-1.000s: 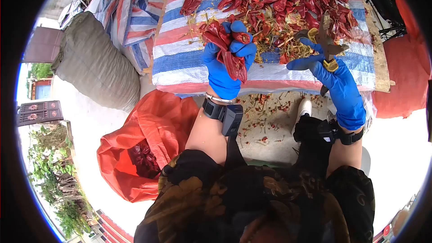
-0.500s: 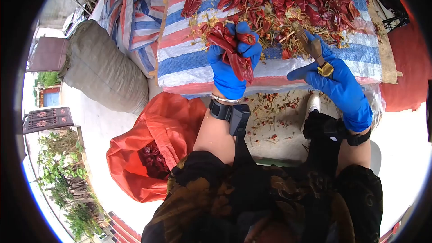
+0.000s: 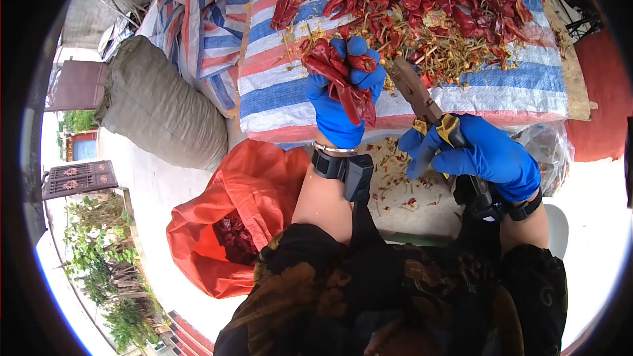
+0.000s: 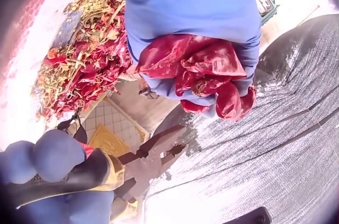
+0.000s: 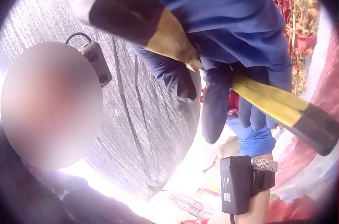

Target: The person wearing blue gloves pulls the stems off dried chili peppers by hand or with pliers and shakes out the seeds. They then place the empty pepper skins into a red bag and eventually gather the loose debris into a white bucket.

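Hands apart, both gloved in blue. Right hand (image 3: 486,153): fingers curled round the handles of the shears (image 3: 414,91), handles spread. Long axis runs diagonally from the palm, blades leading forward and to the left, tips just beside the left hand (image 3: 328,113).

Left hand: clamped on a bunch of red peppers (image 3: 356,103); at least 2 visible. 1 pepper lies lengthwise back toward the wrist. Left wrist view: ends of the bunch stick out past the fingers. Blade contact with peppers: none seen.

Red sack (image 3: 231,178): open, peppers inside, to the left of the left forearm, so left hand nearer.

Beyond the hands: striped cloth (image 3: 270,95), then stalks and seeds (image 3: 484,59), then the pepper pile (image 3: 455,0), ahead and mostly to the right of the left hand.
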`<state>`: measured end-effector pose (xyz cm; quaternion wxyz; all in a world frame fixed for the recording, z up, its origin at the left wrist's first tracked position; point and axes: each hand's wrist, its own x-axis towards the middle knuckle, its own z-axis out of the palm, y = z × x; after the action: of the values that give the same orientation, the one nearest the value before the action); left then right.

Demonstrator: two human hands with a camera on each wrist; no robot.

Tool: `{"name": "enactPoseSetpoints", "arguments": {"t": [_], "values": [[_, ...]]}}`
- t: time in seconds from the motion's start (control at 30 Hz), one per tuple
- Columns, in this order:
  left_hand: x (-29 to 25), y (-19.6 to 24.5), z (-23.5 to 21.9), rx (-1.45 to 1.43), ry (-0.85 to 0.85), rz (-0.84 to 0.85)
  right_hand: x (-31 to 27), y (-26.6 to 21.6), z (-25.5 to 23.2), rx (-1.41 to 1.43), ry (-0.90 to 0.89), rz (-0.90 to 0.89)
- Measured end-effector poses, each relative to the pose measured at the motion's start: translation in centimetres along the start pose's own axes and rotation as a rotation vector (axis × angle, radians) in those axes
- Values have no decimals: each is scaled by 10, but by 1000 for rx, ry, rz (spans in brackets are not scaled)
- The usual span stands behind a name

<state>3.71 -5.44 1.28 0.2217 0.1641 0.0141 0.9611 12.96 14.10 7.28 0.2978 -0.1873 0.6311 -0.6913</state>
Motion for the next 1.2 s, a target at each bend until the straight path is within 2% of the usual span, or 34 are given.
{"name": "enactPoseSetpoints", "arguments": {"t": [0.07,0.2,0.27,0.5,0.67,0.9,0.97,1.0,1.07,1.2], "values": [[0,1,-4,119,-74,12,0,2,0,7,24,70],[-4,4,-4,181,-95,-12,0,2,0,-64,21,50],[-7,5,-4,226,-31,-18,0,-5,3,-57,1,187],[-8,14,-25,59,-89,-89,2,-3,4,-29,0,162],[-12,11,-13,239,19,-15,2,-4,4,-5,3,156],[-10,8,-12,118,43,-34,-1,-9,8,-66,101,185],[-12,8,-6,315,158,13,-1,-12,9,-100,176,262],[-12,8,-4,315,158,11,-2,-11,9,-100,177,262],[-12,9,-1,594,98,26,-4,-11,9,-117,168,236],[-8,12,-5,408,29,-14,-4,-10,10,-121,152,216]]}}
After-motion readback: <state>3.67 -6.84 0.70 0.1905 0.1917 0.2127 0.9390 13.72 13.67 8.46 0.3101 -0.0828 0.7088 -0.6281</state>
